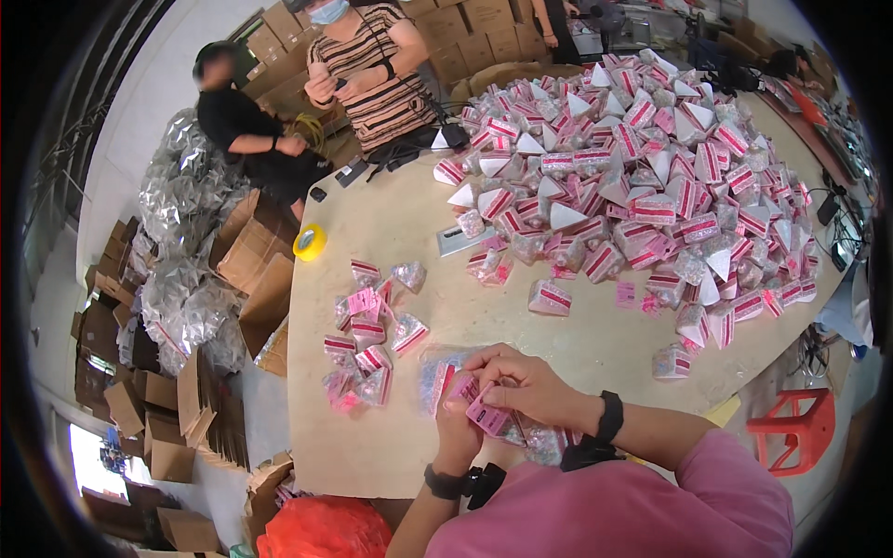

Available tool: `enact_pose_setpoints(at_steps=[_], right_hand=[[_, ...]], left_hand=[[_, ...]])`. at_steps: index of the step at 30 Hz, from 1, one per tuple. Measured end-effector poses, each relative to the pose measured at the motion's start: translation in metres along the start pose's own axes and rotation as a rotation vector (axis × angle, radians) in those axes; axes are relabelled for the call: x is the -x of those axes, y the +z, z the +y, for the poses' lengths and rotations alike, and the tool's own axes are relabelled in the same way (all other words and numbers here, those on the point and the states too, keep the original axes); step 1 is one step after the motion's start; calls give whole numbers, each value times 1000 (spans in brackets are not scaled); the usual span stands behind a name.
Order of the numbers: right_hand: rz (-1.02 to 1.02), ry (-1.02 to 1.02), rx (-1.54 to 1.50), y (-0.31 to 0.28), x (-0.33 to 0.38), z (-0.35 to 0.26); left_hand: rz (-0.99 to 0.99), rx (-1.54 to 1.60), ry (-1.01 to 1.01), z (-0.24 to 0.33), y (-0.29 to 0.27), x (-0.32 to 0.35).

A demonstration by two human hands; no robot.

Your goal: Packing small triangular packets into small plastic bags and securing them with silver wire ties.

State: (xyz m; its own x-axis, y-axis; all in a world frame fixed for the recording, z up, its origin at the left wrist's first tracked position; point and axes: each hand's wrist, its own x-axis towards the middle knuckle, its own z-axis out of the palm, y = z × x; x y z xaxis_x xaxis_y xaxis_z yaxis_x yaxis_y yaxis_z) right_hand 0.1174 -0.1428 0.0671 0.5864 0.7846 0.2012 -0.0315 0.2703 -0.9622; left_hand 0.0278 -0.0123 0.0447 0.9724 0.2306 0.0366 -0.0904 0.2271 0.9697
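Observation:
Close to my body at the table's near edge, my two hands meet over small pink printed cards (pixel 487 418). My left hand (pixel 455 433) is closed on the cards from the left side. From the right, my right hand (pixel 538 389) pinches them with thumb and fingers. Beneath and beside the hands lie clear plastic bags (pixel 433 372) with pale contents, partly hidden by my fingers and sleeve. A little left sits a small group of triangular packs (pixel 368 331) with red-pink bands and pink cards among them.
A large heap of similar triangular packs (pixel 642 177) covers the table's far right. Yellow tape (pixel 310 243) lies at its left edge. Two people (pixel 372 79) stand beyond the far left corner. Cardboard boxes (pixel 172 446), a red bag (pixel 324 530) and a red stool (pixel 796 431) surround the table.

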Motion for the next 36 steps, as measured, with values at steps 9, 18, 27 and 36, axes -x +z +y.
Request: enact_pose_setpoints(at_steps=[9,18,27,36], right_hand=[[126,-24,-3,12,1,34],[-23,206,199,-58,-41,71],[293,91,1480,-135,-52,137],[30,23,1415,-122,14,111]], left_hand=[[-11,23,-60,-9,-5,4],[-79,76,-306,-10,-22,11],[-88,391,-291,-19,-16,15],[45,280,-308,-2,-2,13]])
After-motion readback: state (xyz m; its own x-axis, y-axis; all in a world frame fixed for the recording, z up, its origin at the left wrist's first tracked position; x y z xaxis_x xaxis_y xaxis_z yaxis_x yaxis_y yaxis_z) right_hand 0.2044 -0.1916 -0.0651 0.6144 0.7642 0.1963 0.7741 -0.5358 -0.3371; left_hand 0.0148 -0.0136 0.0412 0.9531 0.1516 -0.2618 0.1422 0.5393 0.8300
